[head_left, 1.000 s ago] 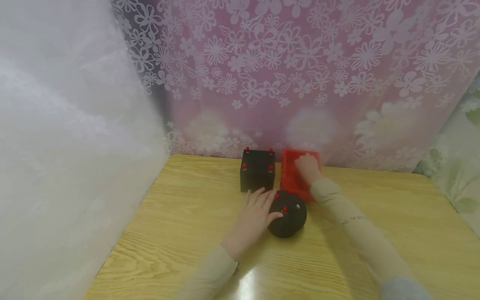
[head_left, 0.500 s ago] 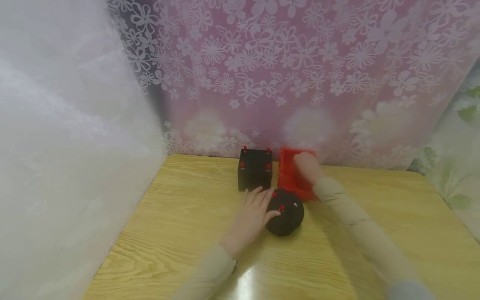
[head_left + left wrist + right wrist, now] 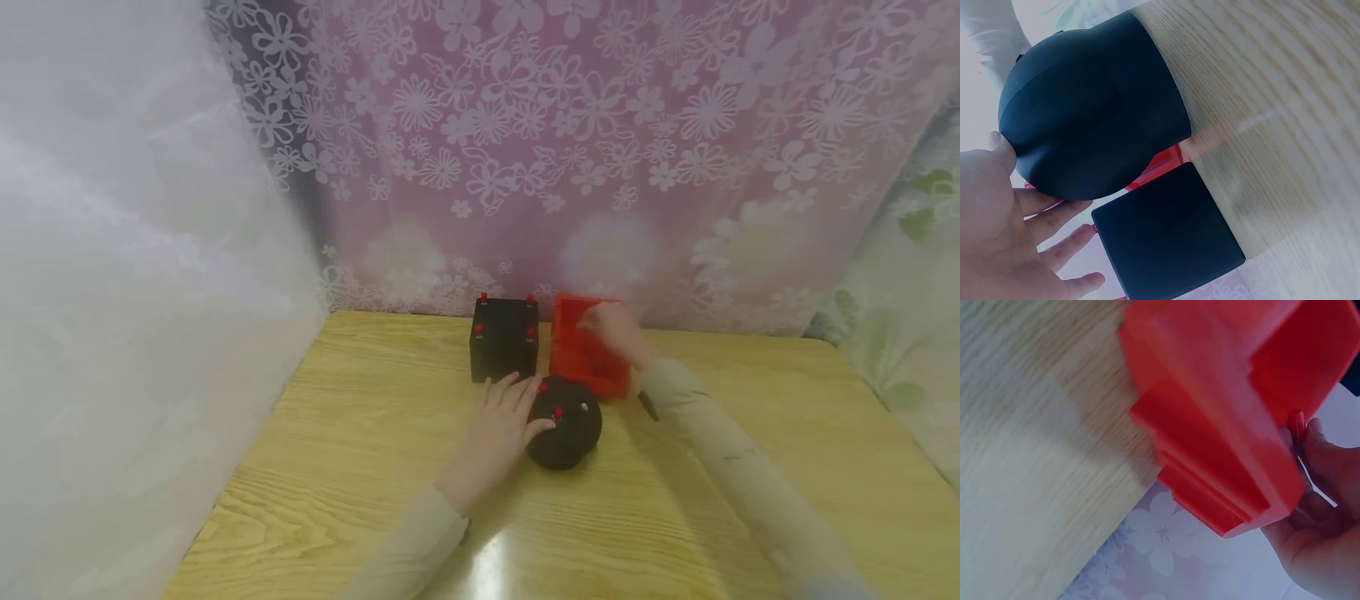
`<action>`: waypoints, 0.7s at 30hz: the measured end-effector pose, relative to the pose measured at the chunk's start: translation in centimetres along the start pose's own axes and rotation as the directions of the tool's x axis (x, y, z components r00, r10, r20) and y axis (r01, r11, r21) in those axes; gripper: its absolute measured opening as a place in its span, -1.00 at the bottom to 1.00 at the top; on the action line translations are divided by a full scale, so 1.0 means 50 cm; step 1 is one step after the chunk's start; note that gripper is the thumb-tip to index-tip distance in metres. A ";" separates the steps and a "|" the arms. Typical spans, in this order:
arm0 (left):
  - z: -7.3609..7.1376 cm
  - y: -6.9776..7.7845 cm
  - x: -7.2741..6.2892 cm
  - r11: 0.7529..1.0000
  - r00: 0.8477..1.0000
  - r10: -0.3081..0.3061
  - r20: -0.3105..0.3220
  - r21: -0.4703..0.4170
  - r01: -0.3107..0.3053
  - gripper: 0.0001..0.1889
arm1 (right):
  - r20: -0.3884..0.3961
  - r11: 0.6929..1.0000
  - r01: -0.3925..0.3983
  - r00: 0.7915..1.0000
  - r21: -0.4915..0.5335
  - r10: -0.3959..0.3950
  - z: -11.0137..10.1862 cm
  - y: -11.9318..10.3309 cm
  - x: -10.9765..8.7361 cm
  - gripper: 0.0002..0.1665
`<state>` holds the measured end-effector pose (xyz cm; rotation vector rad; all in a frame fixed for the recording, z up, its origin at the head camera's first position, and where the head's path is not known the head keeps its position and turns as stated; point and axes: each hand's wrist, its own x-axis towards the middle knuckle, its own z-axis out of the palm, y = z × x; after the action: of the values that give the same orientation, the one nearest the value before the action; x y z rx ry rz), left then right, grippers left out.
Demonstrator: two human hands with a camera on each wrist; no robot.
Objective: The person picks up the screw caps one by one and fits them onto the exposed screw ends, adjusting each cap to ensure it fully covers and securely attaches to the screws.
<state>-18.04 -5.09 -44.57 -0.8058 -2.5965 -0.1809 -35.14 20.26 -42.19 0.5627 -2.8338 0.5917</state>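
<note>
My left hand (image 3: 491, 437) rests against a black rounded object (image 3: 566, 442) with red-capped pegs and a white spot on top. Its fingers are spread and fairly straight, and in the left wrist view the thumb touches the dome-like side. Just behind stands a black box (image 3: 504, 354) with red-capped pegs at its top corners. My right hand (image 3: 621, 332) is over an open red plastic bin (image 3: 557, 337). Between thumb and fingers it pinches a small red-tipped peg (image 3: 1299, 425), seen in the right wrist view. The bin's contents are mostly hidden.
Everything stands on a light wooden table (image 3: 337, 433). A pink floral curtain (image 3: 465, 125) hangs along the back edge, with a whitish sheet (image 3: 135, 292) on the left. The red bin sits close to both black objects.
My right hand has drawn slightly up from inside the red bin, its fingers now pinching. My left hand stays on the rounded object. The whole view has shifted slightly.
</note>
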 end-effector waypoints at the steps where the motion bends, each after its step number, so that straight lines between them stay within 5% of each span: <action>1: 0.000 0.000 0.000 1.000 1.000 -0.001 0.003 -0.002 0.001 -0.27 | -0.003 1.000 -0.001 1.000 -0.012 0.001 0.000 0.001 0.000 -0.84; 7: 0.001 0.002 0.000 1.000 1.000 -0.008 0.004 -0.021 0.008 -0.28 | -0.031 1.000 -0.017 0.999 0.012 0.017 -0.006 -0.001 -0.007 -0.76; 21: -0.005 0.004 0.002 0.997 0.999 -0.029 0.025 -0.078 0.030 -0.28 | -0.092 0.960 -0.089 0.989 0.267 0.118 -0.041 -0.047 -0.068 -0.69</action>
<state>-17.93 -4.93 -44.28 -0.8013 -2.6386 -0.2849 -30.90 20.23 -40.42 0.4100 -2.7139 0.9959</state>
